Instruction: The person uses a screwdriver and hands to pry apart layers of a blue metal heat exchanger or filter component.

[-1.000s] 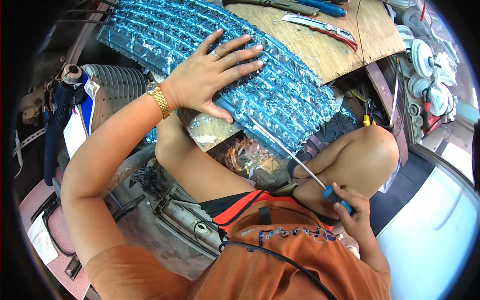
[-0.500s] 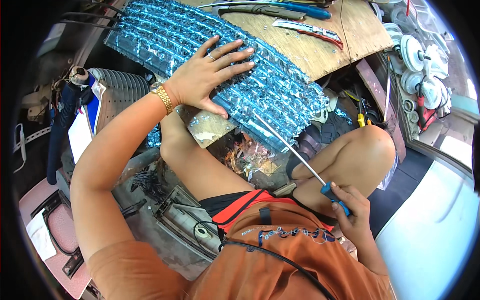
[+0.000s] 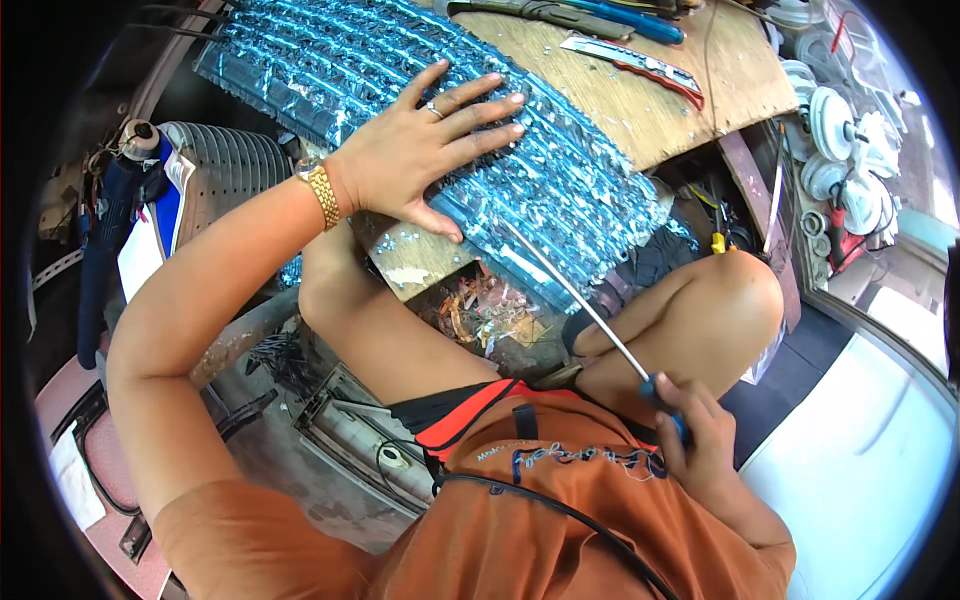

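A person's left hand (image 3: 425,155) lies flat with fingers spread on a blue finned coil panel (image 3: 400,90), which stretches from the upper left of the frame toward the centre across a wooden worktop (image 3: 640,110). At lower right, the right hand (image 3: 695,435) is closed around the blue handle of a long screwdriver (image 3: 590,310), its metal shaft angled up so the tip meets the panel's lower edge. A gold watch (image 3: 320,190) circles the left wrist. A red-edged utility knife (image 3: 635,62) rests on the worktop at the top, well apart from both hands.
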Tool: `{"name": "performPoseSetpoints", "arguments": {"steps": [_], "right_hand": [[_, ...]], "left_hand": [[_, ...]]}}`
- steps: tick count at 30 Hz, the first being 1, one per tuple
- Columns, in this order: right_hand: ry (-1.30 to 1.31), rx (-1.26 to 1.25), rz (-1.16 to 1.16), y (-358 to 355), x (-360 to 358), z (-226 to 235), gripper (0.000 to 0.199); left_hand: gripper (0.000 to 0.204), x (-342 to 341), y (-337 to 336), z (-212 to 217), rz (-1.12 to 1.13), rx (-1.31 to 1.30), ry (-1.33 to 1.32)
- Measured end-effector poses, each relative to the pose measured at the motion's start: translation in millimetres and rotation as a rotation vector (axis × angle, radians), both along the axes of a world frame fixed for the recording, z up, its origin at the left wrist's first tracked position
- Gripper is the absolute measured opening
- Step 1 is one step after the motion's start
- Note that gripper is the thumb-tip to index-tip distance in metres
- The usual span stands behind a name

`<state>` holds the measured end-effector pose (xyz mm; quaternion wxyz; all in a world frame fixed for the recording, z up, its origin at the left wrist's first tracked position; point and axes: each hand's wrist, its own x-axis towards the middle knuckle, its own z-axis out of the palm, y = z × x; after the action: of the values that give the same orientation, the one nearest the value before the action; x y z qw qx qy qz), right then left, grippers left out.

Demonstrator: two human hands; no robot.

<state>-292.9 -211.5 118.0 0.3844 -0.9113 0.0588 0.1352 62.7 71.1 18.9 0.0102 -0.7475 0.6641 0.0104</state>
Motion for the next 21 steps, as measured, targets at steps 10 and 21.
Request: {"name": "performPoseSetpoints", "arguments": {"steps": [10, 21], "right_hand": [[-0.101, 0.14, -0.099, -6.8, -17.9, -15.1, 0.043], [0.104, 0.047, -0.028, -1.3, 18.2, 24.7, 0.044]], "left_hand": [[0.125, 4.4, 3.5, 1.0, -0.006, -0.05, -0.013], [0.123, 1.6, 7.6, -4.3, 0.001, -0.044, 0.012]]}}
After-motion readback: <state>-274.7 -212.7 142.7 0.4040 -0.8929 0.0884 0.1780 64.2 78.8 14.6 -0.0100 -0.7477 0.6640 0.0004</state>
